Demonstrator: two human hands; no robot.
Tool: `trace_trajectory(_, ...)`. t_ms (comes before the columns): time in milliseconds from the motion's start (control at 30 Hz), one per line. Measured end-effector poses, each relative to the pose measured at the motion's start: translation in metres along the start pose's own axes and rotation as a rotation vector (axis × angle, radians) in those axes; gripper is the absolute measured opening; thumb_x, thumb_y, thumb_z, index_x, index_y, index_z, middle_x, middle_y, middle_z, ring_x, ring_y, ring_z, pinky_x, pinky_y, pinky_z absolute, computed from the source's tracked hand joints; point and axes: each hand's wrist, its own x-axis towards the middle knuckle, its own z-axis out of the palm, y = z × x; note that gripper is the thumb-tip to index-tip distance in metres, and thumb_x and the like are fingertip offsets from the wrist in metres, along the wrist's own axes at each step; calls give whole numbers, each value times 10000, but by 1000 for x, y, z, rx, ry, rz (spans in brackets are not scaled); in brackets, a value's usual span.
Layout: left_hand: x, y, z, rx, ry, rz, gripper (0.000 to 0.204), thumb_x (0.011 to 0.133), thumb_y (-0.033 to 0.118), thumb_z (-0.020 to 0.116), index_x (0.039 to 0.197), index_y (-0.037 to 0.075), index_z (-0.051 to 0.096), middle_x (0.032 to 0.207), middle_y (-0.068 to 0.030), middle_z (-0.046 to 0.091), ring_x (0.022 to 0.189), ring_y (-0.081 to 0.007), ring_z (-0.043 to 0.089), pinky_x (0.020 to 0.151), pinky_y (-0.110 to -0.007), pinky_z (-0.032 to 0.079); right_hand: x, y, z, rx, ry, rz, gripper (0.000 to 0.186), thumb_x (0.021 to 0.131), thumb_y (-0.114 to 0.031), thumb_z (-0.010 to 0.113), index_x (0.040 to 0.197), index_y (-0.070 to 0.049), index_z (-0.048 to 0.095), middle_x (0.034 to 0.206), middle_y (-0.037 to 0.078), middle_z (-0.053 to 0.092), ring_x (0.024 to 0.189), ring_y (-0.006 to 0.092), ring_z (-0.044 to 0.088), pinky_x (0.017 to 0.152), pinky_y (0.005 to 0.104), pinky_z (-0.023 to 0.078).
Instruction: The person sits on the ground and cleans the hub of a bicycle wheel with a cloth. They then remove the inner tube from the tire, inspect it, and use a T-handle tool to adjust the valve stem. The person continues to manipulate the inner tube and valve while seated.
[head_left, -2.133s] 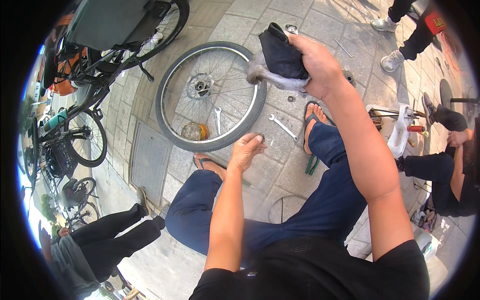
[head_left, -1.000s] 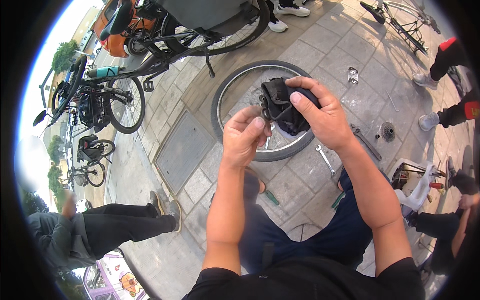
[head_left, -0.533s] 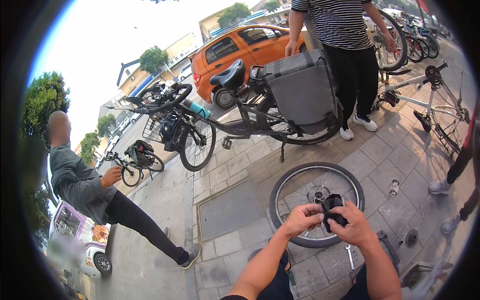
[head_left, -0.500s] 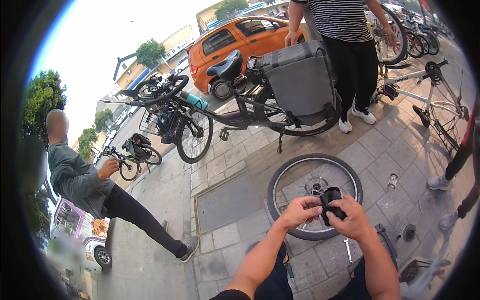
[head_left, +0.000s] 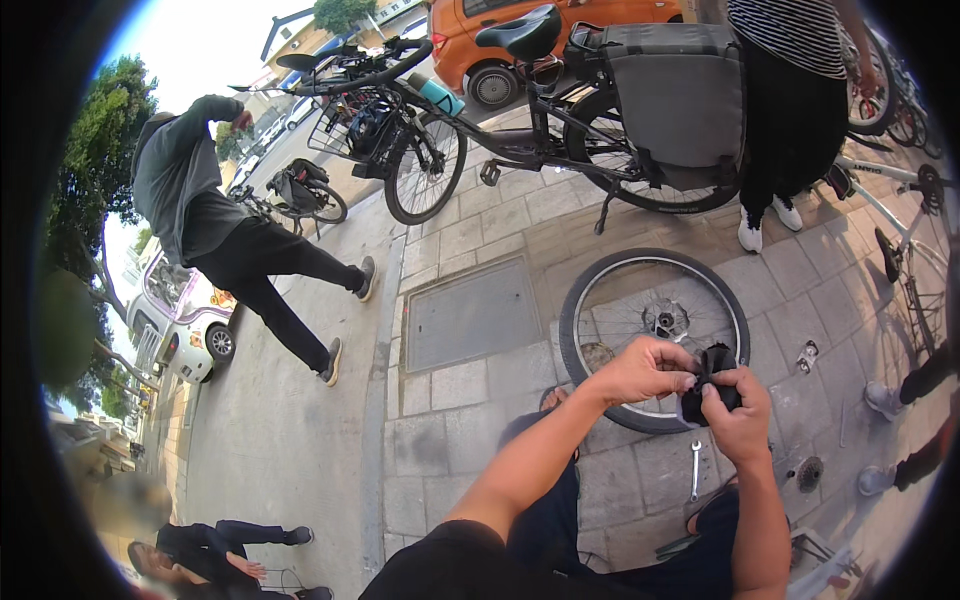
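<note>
A small folded black bundle (head_left: 716, 362), soft-looking and creased, is held up between my hands; whether it is rubber or cloth I cannot tell. At its left side my left hand (head_left: 642, 374) pinches an edge between thumb and fingertips. My right hand (head_left: 744, 418) grips it from the right, thumb across the front. Below and beyond my hands a bicycle wheel with its tyre (head_left: 573, 318) lies flat on the paving, and my hands cover part of its near rim. A combination wrench (head_left: 696, 470) lies on the paving closer to me.
A cassette of sprockets (head_left: 809, 474) and a small silver part (head_left: 806, 357) lie to the right. A black bicycle with a grey pannier (head_left: 675, 110) stands ahead, a person in dark trousers (head_left: 792, 120) beside it. Another person (head_left: 215, 200) is at left, one more (head_left: 205, 550) at lower left.
The view has shifted, so the scene sits differently. My fingers have moved on the black bundle, still held by both hands. The person at left has turned and raised an arm.
</note>
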Motion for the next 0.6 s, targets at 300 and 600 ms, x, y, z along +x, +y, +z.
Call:
trace_trajectory(300,-8,-5,1,574,26,495,260,872,61,805,1118,1,746,1059,-137,747,996,-289,730,891,-364,575,-5,29,5,549,-45,595,52,934,-41,704,953,-40,655,873,-10,657,772,56,589,682,253,502)
trace_trajectory(600,-16,-20,-7,910,-46,803,232,871,66,772,1099,43,737,1114,-106,710,1056,-323,695,868,-416,579,-9,39,12,977,-157,1075,46,928,-98,665,919,-82,623,850,23,666,728,134,653,673,291,553)
